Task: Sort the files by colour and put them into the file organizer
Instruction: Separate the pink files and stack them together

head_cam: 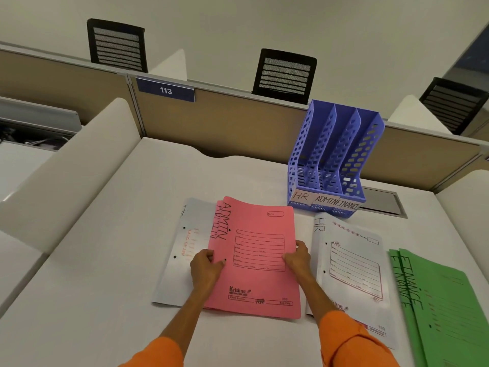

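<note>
Mostly hidden under pink files (254, 221) — left white file (173, 274). Cut off by right and bottom edges — green files (444, 308). Too small to read: form print (260, 251) on pink cover.

pink files (264, 282) say ADMIN and Krishna, white files (352, 260) HR, green files (444, 300) FINANCE, organizer (330, 154) labels HR, ADMIN, FINANCE, partition sign (166, 90) 113

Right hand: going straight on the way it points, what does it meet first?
Likely the pink ADMIN file it grips, since the right hand points forward and left across that cover. Past it looks like bare desk up to the partition; the blue organizer stands off to the right.
</note>
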A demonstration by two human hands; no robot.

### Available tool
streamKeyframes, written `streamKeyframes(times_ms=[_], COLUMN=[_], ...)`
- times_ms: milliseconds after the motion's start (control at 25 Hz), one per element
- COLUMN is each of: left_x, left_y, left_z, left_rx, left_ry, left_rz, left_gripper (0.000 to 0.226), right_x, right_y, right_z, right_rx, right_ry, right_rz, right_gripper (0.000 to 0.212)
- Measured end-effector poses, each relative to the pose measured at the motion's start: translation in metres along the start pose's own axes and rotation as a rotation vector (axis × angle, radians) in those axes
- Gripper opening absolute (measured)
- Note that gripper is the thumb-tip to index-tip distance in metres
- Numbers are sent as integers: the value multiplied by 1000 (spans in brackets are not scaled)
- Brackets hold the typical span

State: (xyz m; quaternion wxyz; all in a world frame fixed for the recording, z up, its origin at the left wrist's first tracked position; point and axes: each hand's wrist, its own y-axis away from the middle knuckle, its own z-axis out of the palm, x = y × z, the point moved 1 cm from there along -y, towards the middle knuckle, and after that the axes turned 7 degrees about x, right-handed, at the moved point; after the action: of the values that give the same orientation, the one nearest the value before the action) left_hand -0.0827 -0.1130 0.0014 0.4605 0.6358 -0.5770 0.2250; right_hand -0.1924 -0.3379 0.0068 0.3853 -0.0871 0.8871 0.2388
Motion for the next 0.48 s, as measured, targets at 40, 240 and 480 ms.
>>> streamKeyframes(times_ms=[40,240,480], left_x=[0,-4,0], left_y=[-1,-4,-2], left_z=[2,6,7], left_rx=[-2,7,22], left_ry=[-7,-40,-105], left_rz=[-2,-1,27], left_gripper=[45,44,47], right_x=[0,4,6], right_y=[-1,0,-1], right_z=[0,3,4], right_rx=[1,6,38], right_ry=[3,23,108], right_rz=[-1,-29,-99], right_gripper=[56,56,58])
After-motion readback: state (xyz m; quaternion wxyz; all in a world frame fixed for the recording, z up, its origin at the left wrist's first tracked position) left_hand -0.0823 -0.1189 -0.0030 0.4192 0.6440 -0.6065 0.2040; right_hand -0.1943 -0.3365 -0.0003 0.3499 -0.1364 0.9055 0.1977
